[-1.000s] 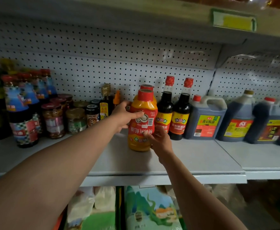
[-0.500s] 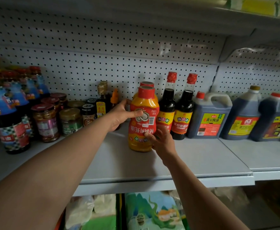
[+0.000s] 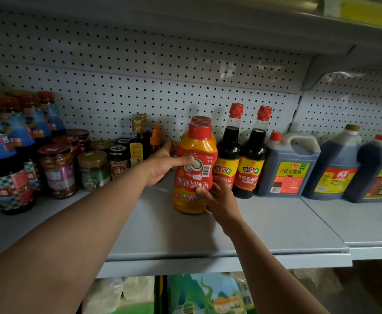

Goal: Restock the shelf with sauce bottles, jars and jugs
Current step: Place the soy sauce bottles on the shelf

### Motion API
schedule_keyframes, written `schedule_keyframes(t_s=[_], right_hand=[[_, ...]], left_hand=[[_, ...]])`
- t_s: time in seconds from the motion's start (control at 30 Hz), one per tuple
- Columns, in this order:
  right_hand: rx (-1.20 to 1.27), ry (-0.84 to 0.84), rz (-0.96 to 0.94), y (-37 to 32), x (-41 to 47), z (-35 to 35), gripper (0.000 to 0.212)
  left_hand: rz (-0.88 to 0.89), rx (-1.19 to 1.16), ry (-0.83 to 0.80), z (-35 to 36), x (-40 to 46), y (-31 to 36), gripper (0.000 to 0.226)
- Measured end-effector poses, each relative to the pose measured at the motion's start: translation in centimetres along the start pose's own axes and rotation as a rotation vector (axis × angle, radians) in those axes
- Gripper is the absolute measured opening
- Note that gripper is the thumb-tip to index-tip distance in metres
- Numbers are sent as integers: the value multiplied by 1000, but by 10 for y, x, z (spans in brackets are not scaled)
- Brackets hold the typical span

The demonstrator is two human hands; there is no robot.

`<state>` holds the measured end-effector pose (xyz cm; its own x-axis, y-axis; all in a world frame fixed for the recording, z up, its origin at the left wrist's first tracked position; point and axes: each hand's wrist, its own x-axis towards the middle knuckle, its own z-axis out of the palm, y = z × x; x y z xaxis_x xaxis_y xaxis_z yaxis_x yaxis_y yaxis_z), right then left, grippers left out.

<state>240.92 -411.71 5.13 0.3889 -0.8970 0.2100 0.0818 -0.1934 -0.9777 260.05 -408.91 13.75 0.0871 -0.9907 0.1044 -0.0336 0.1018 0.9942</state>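
Orange sauce bottle (image 3: 193, 177), label upside down, "1.05kg", both hands gripping

Bottle: orange squeeze bottle (image 3: 192, 177), red cap end up, label upside down.
Place: upright on grey shelf (image 3: 264, 225), before its twin (image 3: 201, 120).

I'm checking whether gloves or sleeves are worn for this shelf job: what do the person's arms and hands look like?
Both forearms are bare as far as the picture shows, with no sleeve in view. The left hand and right hand wear no gloves. No watch, ring or bracelet shows on either wrist or on the fingers that can be seen.
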Motion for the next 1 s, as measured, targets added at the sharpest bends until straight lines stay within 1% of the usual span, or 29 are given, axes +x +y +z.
schedule_keyframes(t_s=[0.07, 0.17, 0.27, 0.4, 0.53, 0.7, 0.77, 0.9, 1.0], right_hand=[[13, -9, 4, 1, 1, 0, 37], [21, -32, 10, 1, 3, -2, 38], [26, -47, 32, -1, 4, -3, 43], [16, -63, 41, -2, 4, -4, 46], [22, -102, 53, -4, 4, -6, 47], [8, -164, 95, -8, 5, -9, 43], [16, -187, 105, -9, 6, -10, 45], [19, -223, 115, -12, 8, -11, 54], [8, -238, 121, -12, 9, -12, 59]], left_hand=[[6, -10, 6, 1, 0, 0, 58], [10, 0, 11, 1, 2, 0, 67], [1, -6, 9, 1, 3, 1, 64], [-19, -46, 14, 3, 1, 0, 71], [-10, -40, 55, 7, -8, 0, 77], [13, 24, 159, 11, -15, 3, 79], [22, 67, 184, 12, -18, 4, 77], [16, 128, 212, 15, -20, 8, 65], [13, 165, 219, 17, -22, 12, 63]])
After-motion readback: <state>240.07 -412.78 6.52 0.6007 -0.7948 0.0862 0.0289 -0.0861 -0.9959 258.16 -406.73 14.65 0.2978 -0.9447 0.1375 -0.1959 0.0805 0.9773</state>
